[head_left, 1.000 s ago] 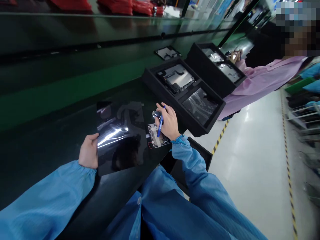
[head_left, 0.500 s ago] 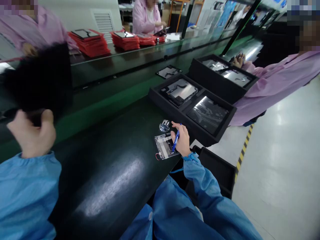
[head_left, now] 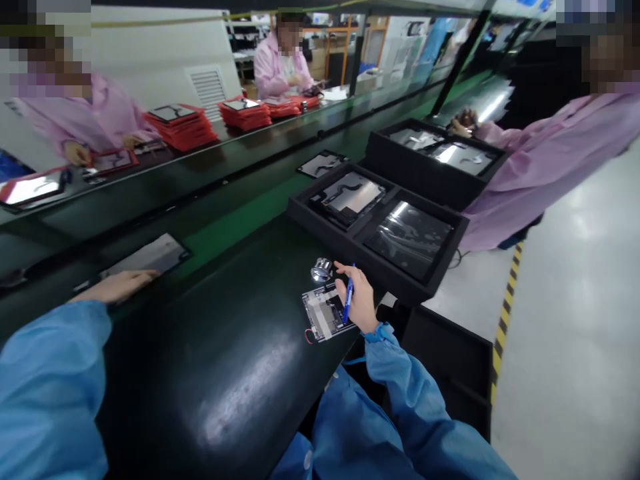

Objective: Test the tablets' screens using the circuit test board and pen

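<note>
My left hand (head_left: 116,285) lies flat with fingers stretched out on the near edge of a dark glossy panel (head_left: 150,255) that rests on the green conveyor belt at the left. My right hand (head_left: 356,299) is closed on a blue pen (head_left: 348,297) and rests over a small circuit board (head_left: 325,315) at the front edge of the black worktop (head_left: 240,333). A small shiny metal cylinder (head_left: 321,269) stands just beyond the board.
A black two-compartment tray (head_left: 450,235) with panels sits right of my hand, a second tray (head_left: 380,150) behind it. Another panel (head_left: 323,163) lies on the belt. Red stacks (head_left: 183,127) line the far bench. People in pink coats work across and at right.
My left hand carried the dark panel up and left from in front of me and laid it on the belt. The right hand with the pen stayed by the board.
</note>
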### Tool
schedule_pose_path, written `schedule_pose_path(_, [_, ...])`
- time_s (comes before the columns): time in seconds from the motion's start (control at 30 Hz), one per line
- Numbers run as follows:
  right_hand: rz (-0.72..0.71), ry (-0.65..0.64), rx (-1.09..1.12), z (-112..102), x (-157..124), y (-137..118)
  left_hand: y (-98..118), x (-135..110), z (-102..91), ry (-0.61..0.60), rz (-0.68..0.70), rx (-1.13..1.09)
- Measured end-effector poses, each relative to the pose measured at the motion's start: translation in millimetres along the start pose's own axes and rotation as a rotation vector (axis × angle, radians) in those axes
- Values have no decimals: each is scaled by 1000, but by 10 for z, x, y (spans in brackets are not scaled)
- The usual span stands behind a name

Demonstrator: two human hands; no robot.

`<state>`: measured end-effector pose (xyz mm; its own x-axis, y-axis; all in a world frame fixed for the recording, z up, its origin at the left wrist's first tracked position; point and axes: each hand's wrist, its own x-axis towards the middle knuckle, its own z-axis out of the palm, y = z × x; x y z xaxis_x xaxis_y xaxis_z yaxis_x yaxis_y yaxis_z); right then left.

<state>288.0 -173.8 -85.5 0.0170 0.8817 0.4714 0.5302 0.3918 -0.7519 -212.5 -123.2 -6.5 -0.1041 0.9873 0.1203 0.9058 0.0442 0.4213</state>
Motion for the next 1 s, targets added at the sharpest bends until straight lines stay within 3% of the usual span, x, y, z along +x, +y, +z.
schedule_pose_path(0.07, [93, 38, 29, 4, -15, -17, 388, 219, 69, -69, 114, 21])
schedule_pose_path(0.1, [151, 44, 46, 4, -18, -19, 690, 313, 168, -88, 195, 44])
schedule_pose_path(0.2, [264, 8, 85, -7, -14, -1, 1942, 415, 658, -140, 547, 75])
schedule_pose_path(0.33, [260, -54, 79, -45, -19, 35, 3675, 223, 1429, -326, 990, 152])
schedule_pose_path(0.43, [254, -64, 75, -62, -38, 59, 4436, 143, 1884, -418, 1118, 250])
schedule_pose_path(0.5, [253, -64, 70, -60, -52, 78, 4663, 178, 2083, -479, 1172, 302])
schedule_pose_path(0.6, [264, -61, 65, -43, -73, 109, 4753, 269, 2223, -524, 1258, 369])
schedule_pose_path(0.73, [290, -59, 66, -18, -89, 138, 4740, 260, 2244, -387, 1420, 432])
schedule_pose_path(0.83, [305, -61, 60, -6, -89, 155, 4746, 169, 2259, -347, 1467, 436])
schedule_pose_path(1.0, [305, -60, 53, -17, -79, 159, 4771, 95, 2295, -208, 1387, 284])
